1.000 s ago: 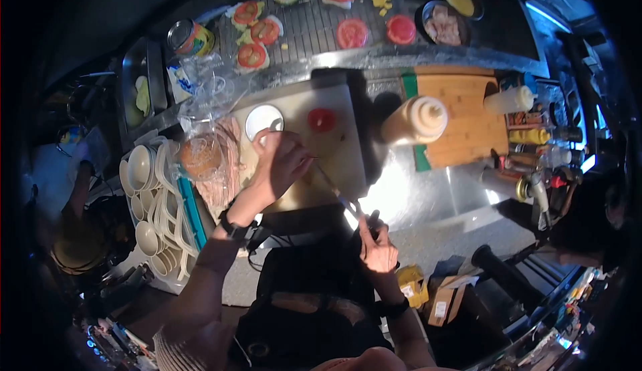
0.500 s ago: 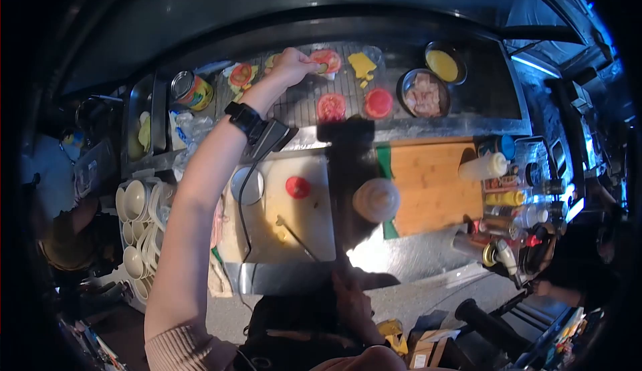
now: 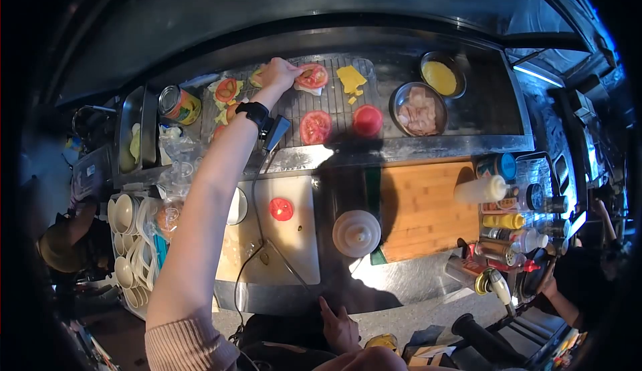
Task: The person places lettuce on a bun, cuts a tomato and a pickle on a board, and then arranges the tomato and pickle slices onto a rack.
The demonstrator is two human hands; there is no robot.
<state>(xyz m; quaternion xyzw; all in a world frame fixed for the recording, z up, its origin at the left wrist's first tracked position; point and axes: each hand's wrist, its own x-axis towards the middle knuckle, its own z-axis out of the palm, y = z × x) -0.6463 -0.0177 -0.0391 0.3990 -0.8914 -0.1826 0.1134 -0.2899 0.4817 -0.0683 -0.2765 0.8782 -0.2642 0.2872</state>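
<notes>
My left hand (image 3: 277, 75) reaches over the wire rack (image 3: 338, 103), fingers pressed together at the left edge of a tomato slice (image 3: 313, 75). Dark green pieces lie on that slice, and something white shows under it. Whatever the fingertips hold is too small to make out. Left of the hand is another topped tomato slice (image 3: 227, 89) on greens. Yellow cheese (image 3: 350, 80), a tomato slice (image 3: 315, 127) and a rounded tomato piece (image 3: 367, 121) sit to the right. Low by my body, my right hand (image 3: 341, 329) is empty, its index finger stretched out.
A white cutting board (image 3: 301, 237) holds a tomato end (image 3: 281, 208) and a thin utensil. Beside it stand a squeeze bottle (image 3: 356, 233) and a wooden board (image 3: 431, 210). Bowls of meat (image 3: 420, 110) and yellow food (image 3: 439, 77) are at the back right. A can (image 3: 179, 105) stands left.
My left hand has drawn back slightly left from over the tomato slice to its edge. The view has shifted, and my right hand's index finger now points outward.
</notes>
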